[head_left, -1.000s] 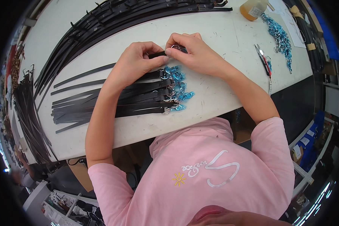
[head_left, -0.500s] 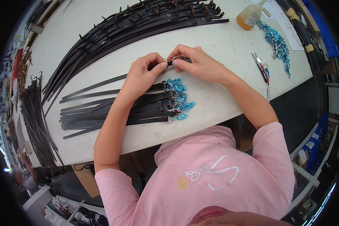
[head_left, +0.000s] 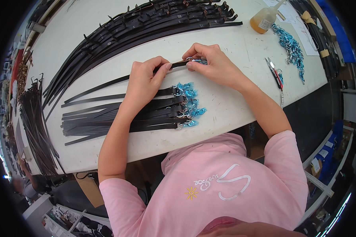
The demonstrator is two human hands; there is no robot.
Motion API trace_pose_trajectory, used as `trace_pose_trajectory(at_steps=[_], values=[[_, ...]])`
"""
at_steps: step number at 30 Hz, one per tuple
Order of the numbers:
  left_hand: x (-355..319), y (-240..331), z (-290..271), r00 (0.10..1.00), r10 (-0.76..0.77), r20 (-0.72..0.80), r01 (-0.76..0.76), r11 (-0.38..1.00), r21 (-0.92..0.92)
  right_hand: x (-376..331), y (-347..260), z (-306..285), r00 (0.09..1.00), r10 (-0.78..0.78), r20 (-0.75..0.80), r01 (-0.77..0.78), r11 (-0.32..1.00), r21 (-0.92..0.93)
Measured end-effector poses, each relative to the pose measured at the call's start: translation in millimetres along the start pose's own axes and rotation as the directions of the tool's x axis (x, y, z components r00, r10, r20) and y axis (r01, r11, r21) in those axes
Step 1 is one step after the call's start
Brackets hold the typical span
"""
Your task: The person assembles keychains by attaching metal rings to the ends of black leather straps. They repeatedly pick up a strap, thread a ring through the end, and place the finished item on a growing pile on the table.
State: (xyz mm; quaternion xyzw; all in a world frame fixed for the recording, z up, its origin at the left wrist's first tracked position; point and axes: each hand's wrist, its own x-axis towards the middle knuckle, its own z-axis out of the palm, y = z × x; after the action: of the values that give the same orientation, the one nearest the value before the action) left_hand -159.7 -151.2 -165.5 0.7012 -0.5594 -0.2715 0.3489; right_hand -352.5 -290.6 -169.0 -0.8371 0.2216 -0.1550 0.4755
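With a pinching grip, our left hand (head_left: pixel 145 78) holds a strap (head_left: pixel 178 64) over the worktop (head_left: pixel 235 100). Our right hand (head_left: pixel 216 65) pinches its end (seemingly by a ring (head_left: pixel 190 59), partly hidden), while other straps (head_left: pixel 158 104) lie nearer us.

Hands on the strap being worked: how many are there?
2: the left hand pinches the black strap, and the right hand holds its end by the metal ring. Some fingers are partly hidden.
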Motion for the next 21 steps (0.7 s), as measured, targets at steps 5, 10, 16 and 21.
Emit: trace_pose_trajectory(at_steps=[5,10,16,21], values=[[3,-6,5,0.983,0.138,-0.120,-0.132,0.989,0.060,1,4,-2,0.999,-0.027,-0.020,0.027,1.000,-0.005],[1,0,8,0.994,-0.030,-0.101,0.022,0.996,-0.081,-1,1,-6,0.999,0.037,0.018,-0.037,0.998,0.043],[-5,6,14,0.908,0.407,-0.104,-0.330,0.844,0.423,-1,1,-13,0.980,0.122,0.158,-0.162,0.948,0.274],[-8,2,17,0.897,0.412,-0.160,-0.352,0.885,0.304,-4,-2,-9,0.975,0.095,0.202,-0.155,0.939,0.308]])
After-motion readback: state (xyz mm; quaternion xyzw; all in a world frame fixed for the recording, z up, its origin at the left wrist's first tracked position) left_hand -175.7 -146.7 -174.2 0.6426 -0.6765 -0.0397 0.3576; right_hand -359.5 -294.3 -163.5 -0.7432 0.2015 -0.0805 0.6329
